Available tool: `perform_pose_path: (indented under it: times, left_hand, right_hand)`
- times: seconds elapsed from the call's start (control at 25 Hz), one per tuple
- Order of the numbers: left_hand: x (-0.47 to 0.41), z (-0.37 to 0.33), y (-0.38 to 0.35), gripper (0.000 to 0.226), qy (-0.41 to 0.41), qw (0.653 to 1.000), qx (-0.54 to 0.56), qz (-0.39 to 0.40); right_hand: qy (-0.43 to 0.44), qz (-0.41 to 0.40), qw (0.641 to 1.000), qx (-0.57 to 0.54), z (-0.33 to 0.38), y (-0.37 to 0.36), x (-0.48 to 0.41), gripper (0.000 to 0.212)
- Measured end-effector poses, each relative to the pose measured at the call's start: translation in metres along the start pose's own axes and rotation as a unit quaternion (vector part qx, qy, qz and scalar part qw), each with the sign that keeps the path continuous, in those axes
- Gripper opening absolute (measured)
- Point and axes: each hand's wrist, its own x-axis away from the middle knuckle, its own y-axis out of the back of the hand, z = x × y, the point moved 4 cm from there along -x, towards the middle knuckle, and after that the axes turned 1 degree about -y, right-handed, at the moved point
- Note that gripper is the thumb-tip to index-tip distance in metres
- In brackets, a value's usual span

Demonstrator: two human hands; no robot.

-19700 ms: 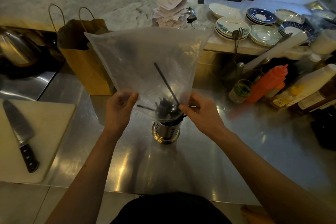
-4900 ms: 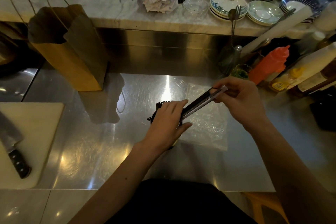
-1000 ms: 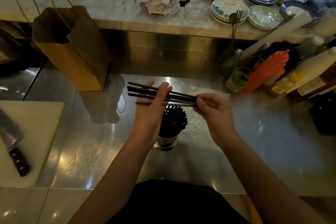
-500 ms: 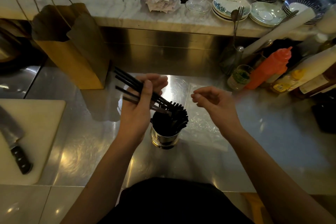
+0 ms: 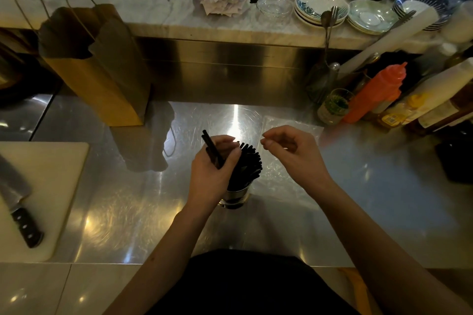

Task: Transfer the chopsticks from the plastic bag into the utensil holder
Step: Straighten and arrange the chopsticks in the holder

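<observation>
A round steel utensil holder (image 5: 236, 197) stands on the steel counter, packed with black chopsticks (image 5: 249, 163) whose ends fan out above its rim. My left hand (image 5: 213, 171) grips a few more black chopsticks (image 5: 210, 144) just left of the holder, their upper ends sticking up past my fingers and their lower ends hidden behind my hand. My right hand (image 5: 294, 155) hovers to the right of the holder with fingers loosely curled and nothing in it. The clear plastic bag (image 5: 289, 130) lies flat on the counter behind and under my right hand.
A brown paper bag (image 5: 94, 66) stands at the back left. On the left, a knife (image 5: 18, 202) lies on a cutting board (image 5: 48, 186). Sauce bottles, an orange squeeze bottle (image 5: 376, 92) and a jar crowd the back right. Stacked plates (image 5: 320, 7) and receipts sit on the marble ledge.
My left hand has swung its chopsticks from slanting to nearly upright and lowered them beside the holder. My right hand, which let go of them earlier, has stayed empty to the right.
</observation>
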Motion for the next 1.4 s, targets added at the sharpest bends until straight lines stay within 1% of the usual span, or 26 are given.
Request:
perform_pose_path:
  times: [0.12,0.2,0.28,0.36,0.44,0.56,0.64,0.72,0.8,0.88,0.96,1.04,1.12,1.2,1.28,1.4]
  left_hand:
    - [0.000,-0.003,0.001,0.028,-0.024,1.000,-0.005,-0.012]
    - [0.002,-0.004,0.000,0.028,-0.040,0.999,-0.015,-0.002]
    - [0.004,-0.002,0.000,0.034,-0.060,0.998,-0.032,0.004]
    - [0.004,0.004,0.000,0.038,-0.077,0.995,-0.067,-0.014]
    - [0.002,0.013,0.000,0.037,-0.099,0.988,-0.112,-0.032]
    - [0.002,0.028,-0.002,0.037,-0.103,0.982,-0.154,-0.027]
    - [0.004,0.034,-0.003,0.043,-0.082,0.983,-0.162,-0.017]
    - [0.005,0.037,-0.005,0.050,-0.059,0.985,-0.162,0.003]
    - [0.005,0.040,-0.007,0.055,-0.035,0.989,-0.144,0.020]
    - [0.004,0.044,-0.009,0.060,-0.010,0.994,-0.109,0.028]
    - [0.003,0.048,-0.009,0.064,0.005,0.995,-0.098,0.032]
    - [0.002,0.048,-0.007,0.068,0.009,0.995,-0.090,0.040]
    - [0.004,0.045,-0.003,0.071,0.007,0.998,-0.046,0.045]
    - [0.005,0.046,0.007,0.081,0.000,0.999,-0.013,0.036]
    - [0.008,0.056,0.016,0.096,-0.003,0.999,-0.023,0.042]
    - [0.018,0.075,0.023,0.120,0.023,0.993,-0.044,0.105]
  right_hand:
    - [0.004,0.019,1.000,0.009,-0.001,-0.008,0.003,0.012]
    - [0.012,0.031,0.999,0.022,0.000,-0.015,0.005,0.014]
    - [0.019,0.035,0.999,0.026,0.001,-0.020,0.006,0.015]
    - [0.019,0.031,0.999,0.022,0.001,-0.021,0.005,0.016]
    - [0.015,0.022,0.999,0.026,-0.001,-0.019,0.005,0.017]
    - [0.007,0.023,0.999,0.036,-0.006,-0.017,0.009,0.021]
    - [-0.002,0.045,0.997,0.066,-0.014,-0.020,0.012,0.032]
    - [-0.026,0.080,0.992,0.095,-0.025,-0.026,0.017,0.051]
    - [-0.051,0.120,0.987,0.098,-0.032,-0.035,0.024,0.066]
    - [-0.073,0.147,0.984,0.072,-0.036,-0.044,0.029,0.074]
    - [-0.083,0.163,0.982,0.053,-0.037,-0.050,0.031,0.079]
    - [-0.091,0.167,0.980,0.053,-0.040,-0.051,0.032,0.087]
    - [-0.095,0.167,0.981,0.039,-0.047,-0.050,0.032,0.098]
    - [-0.099,0.166,0.981,0.011,-0.057,-0.046,0.034,0.110]
    - [-0.106,0.172,0.979,0.013,-0.068,-0.044,0.035,0.116]
    - [-0.109,0.194,0.974,0.044,-0.078,-0.045,0.036,0.112]
